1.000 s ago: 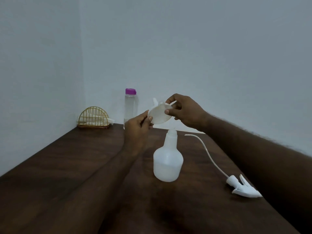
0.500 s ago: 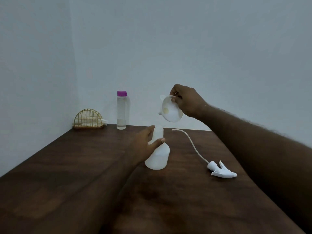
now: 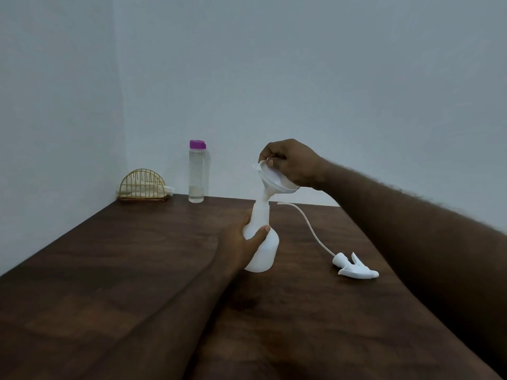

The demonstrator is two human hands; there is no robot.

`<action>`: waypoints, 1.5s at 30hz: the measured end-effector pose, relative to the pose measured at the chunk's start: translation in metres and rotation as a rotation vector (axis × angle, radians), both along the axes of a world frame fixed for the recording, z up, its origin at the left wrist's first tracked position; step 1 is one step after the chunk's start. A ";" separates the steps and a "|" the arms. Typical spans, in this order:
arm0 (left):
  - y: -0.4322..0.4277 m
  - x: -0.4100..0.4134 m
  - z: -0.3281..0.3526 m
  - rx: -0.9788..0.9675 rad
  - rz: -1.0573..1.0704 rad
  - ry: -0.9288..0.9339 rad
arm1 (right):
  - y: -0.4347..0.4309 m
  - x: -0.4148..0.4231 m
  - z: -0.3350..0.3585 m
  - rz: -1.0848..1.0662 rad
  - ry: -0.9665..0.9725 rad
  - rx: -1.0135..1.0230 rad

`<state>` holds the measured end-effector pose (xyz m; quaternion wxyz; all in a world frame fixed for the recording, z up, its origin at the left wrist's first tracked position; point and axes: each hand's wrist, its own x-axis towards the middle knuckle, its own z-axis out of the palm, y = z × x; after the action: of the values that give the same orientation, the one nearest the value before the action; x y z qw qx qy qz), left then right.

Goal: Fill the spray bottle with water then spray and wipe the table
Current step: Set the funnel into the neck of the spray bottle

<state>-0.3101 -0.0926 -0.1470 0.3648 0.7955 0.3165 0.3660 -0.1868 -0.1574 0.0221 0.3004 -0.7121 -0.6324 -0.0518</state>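
Left hand (image 3: 241,242) grips the spray bottle (image 3: 262,242); right hand (image 3: 290,163) pinches the funnel (image 3: 274,179), spout seemingly entering the neck: straighten it, seat fully.

1. I see a dark brown wooden table (image 3: 137,270) filling the lower half of the frame, its far edge meeting the pale wall.
2. A white spray bottle (image 3: 262,250) stands upright on it near the centre of the frame, with no spray head on it.
3. The white trigger spray head (image 3: 356,270) lies on its side at centre right, well apart from the bottle, its thin dip tube curving away toward the wall.
4. A clear water bottle (image 3: 196,174) with a purple cap stands at the far edge, left of centre.
5. Just left of that, in the corner, sits a gold wire napkin holder (image 3: 142,185) holding pale napkins.
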 end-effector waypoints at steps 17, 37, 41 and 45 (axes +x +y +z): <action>0.000 0.001 -0.008 -0.046 -0.001 0.085 | 0.009 -0.023 -0.006 0.000 0.115 -0.156; 0.000 -0.005 -0.013 0.000 -0.013 -0.010 | -0.011 -0.033 -0.045 -0.088 -0.131 0.469; 0.001 -0.011 -0.011 -0.017 -0.058 -0.071 | -0.028 -0.047 -0.075 0.037 -0.279 0.815; 0.007 -0.010 -0.017 -0.044 -0.032 -0.084 | -0.034 -0.064 -0.111 0.075 -0.351 0.650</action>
<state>-0.3204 -0.0852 -0.1644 0.4008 0.7761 0.2961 0.3863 -0.2512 -0.1918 -0.0890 0.3993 -0.5363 -0.6506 -0.3602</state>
